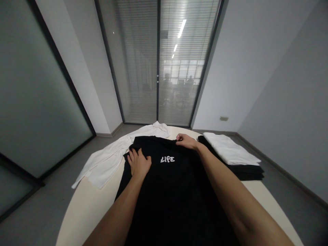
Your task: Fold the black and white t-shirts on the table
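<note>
A black shirt (171,191) with white lettering lies spread over the table, its near part running out of view at the bottom. My left hand (139,162) rests on the shirt's upper left part, fingers spread out on the cloth. At the shirt's far edge, right of the lettering, my right hand (187,141) is closed, with the fingers pinching the black fabric. Part of the shirt's right side is hidden behind my right forearm.
A crumpled white garment (107,159) lies along the left and far side of the pale table (79,212). On the right stands a stack of folded black clothes (247,172) with a folded white garment (229,148) on top. Glass doors with blinds (157,102) rise beyond.
</note>
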`<state>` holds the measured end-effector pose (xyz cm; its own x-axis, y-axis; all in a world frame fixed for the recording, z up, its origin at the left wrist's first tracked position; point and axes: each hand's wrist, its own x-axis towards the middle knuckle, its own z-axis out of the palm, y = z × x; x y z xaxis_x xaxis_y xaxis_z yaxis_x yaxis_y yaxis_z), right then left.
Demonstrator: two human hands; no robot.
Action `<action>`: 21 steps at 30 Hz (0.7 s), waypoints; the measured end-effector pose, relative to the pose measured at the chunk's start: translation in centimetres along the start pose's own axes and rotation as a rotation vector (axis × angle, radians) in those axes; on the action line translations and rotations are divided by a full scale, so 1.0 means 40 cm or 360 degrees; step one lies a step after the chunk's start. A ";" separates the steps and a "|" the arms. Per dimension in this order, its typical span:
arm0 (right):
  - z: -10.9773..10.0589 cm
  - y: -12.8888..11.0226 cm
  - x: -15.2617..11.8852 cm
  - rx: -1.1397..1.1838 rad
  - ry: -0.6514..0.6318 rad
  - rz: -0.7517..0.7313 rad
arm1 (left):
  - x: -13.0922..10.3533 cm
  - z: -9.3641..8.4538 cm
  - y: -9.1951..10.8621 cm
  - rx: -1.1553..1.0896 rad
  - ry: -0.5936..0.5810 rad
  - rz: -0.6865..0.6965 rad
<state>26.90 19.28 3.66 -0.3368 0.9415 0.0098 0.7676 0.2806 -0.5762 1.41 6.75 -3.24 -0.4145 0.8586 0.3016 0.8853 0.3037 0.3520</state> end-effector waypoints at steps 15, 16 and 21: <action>0.009 -0.011 0.028 -0.0306 0.0597 0.0159 | 0.005 0.004 -0.002 -0.0098 0.0055 -0.0059; 0.020 -0.013 0.028 -0.0342 0.0624 0.0172 | 0.005 0.005 -0.002 -0.0105 0.0064 -0.0072; 0.085 -0.010 0.029 -0.0492 0.0548 0.0349 | 0.009 0.014 -0.006 -0.0131 0.0097 -0.0086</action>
<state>24.33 19.64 1.12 0.0091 0.9767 0.2144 0.9431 0.0629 -0.3266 1.17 7.23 -3.70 -0.4754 0.8146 0.3324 0.8421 0.3119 0.4400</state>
